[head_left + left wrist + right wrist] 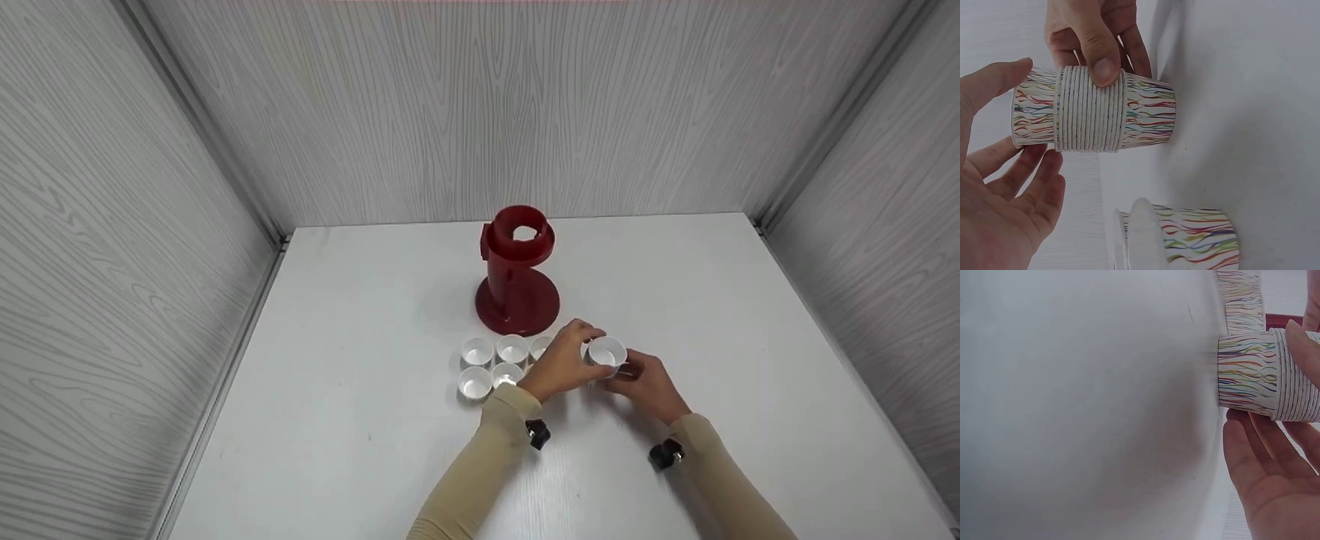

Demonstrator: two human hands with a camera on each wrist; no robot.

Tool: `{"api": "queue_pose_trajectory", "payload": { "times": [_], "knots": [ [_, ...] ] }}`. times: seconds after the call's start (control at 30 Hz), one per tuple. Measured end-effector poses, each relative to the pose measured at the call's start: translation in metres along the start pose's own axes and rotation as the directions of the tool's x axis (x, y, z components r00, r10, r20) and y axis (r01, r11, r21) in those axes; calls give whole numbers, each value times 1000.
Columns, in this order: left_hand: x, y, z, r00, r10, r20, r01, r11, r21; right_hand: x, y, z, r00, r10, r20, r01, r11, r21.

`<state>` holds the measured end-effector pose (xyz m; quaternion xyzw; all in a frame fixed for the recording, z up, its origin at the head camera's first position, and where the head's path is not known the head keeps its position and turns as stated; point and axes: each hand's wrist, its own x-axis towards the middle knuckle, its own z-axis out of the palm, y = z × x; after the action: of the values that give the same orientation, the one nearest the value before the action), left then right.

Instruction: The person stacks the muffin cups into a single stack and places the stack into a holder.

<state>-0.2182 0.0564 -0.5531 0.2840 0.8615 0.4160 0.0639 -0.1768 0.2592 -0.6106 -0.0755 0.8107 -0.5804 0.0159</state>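
Observation:
Paper cups with colored wavy stripes form an upright stack (1089, 115), held between both hands. Its top cup (606, 352) has an open white mouth and stands raised above the packed rims. My left hand (562, 365) pinches this top cup, thumb on one side and fingers on the other near its rim. My right hand (650, 388) grips the stack lower down, thumb across the rims, as the left wrist view shows. The base of the stack appears close to the table in the right wrist view.
Several separate white cups (478, 351) stand upright in two rows left of the stack, some partly hidden by the left hand. Behind them stands a dark red stand (517, 300) with a round base and ring-shaped top. Grey wood-grain panels (450, 112) enclose the white table (337, 420).

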Motion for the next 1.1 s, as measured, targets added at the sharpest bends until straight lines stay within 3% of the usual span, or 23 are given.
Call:
{"api": "queue_pose_trajectory", "payload": {
  "times": [0.37,0.67,1.0,1.1],
  "knots": [
    [-1,-8,7,999,-42,9,42,998,45,-2,-1,-1,999,42,9,-42,998,-37],
    [-3,-8,8,998,-58,-4,58,996,67,-1,-5,-2,998,55,12,-55,998,-3],
    [-5,-1,8,985,-172,-29,173,982,71,-4,-4,-2,996,89,6,-89,995,-47],
    [-5,0,8,982,-181,-45,184,980,78,-3,-5,-3,998,63,17,-62,997,-39]
  ]
}}
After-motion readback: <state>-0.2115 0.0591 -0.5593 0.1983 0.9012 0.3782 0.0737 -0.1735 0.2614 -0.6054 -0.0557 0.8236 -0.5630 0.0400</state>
